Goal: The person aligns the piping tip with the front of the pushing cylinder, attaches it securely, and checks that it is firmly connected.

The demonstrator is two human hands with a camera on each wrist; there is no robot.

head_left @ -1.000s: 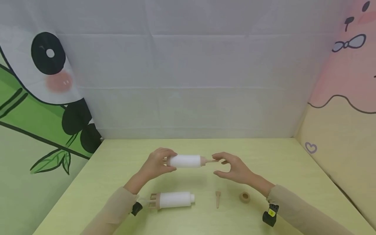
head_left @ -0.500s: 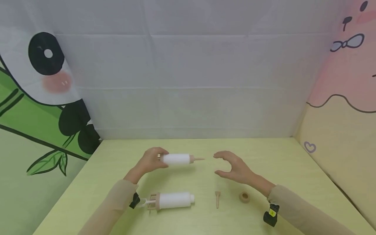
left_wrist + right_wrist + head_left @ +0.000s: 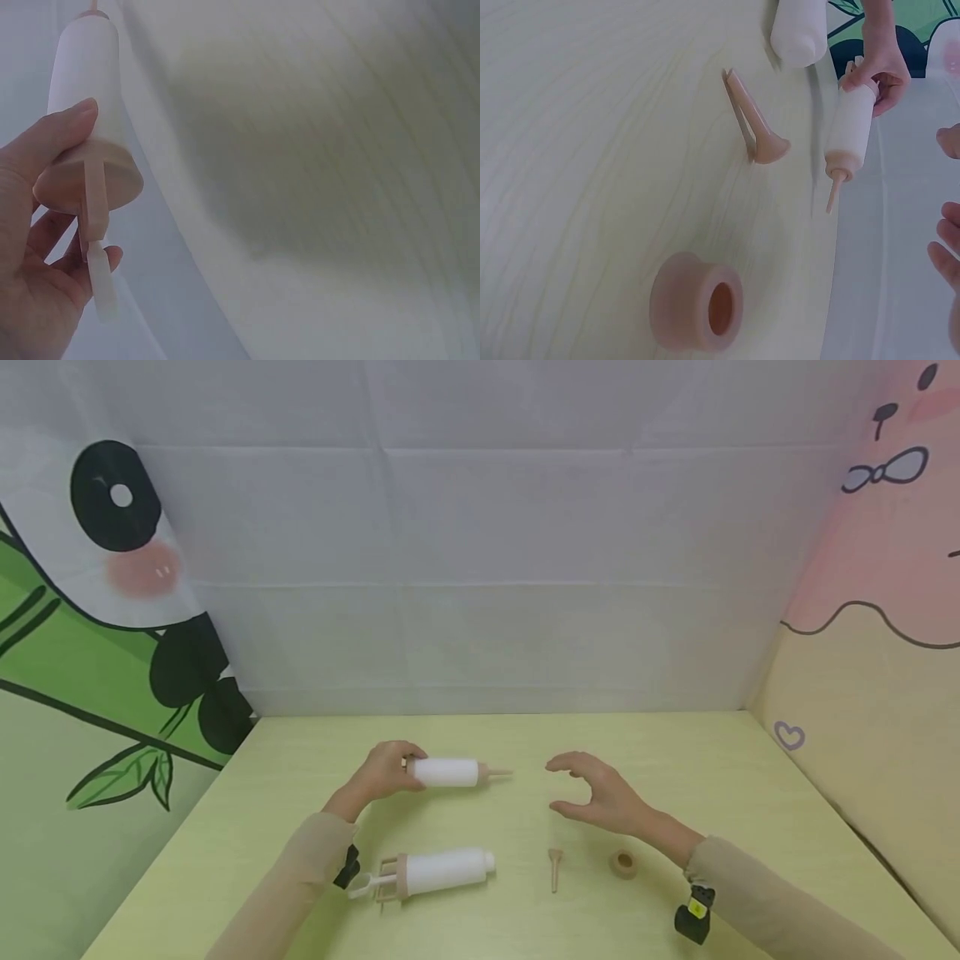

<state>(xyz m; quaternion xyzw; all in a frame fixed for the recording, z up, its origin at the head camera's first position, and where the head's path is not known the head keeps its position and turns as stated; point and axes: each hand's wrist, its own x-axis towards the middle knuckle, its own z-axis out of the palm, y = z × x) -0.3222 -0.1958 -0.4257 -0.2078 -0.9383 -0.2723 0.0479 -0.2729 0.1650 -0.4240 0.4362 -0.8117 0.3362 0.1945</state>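
Observation:
My left hand (image 3: pixel 384 770) grips a white icing syringe (image 3: pixel 447 772) by its beige handle end, above the table. The syringe lies level, its thin nozzle pointing right toward my right hand (image 3: pixel 603 789). In the left wrist view the thumb (image 3: pixel 73 124) presses on the white barrel near the beige flange (image 3: pixel 120 180), with fingers behind the handle. My right hand holds nothing; its fingers and thumb are spread in a loose C, apart from the nozzle tip. A second syringe (image 3: pixel 447 870), without a nozzle, lies below on the table.
Between the syringes and my right sleeve lie a loose beige nozzle (image 3: pixel 555 857) and a beige ring-shaped cap (image 3: pixel 623 863). The pale yellow table (image 3: pixel 675 739) ends at a white cloth backdrop (image 3: pixel 480 635), with printed cartoon panels on both sides.
My left hand has drawn the syringe leftward, so its nozzle tip has come away from my right fingers. The right hand has stayed nearly in place.

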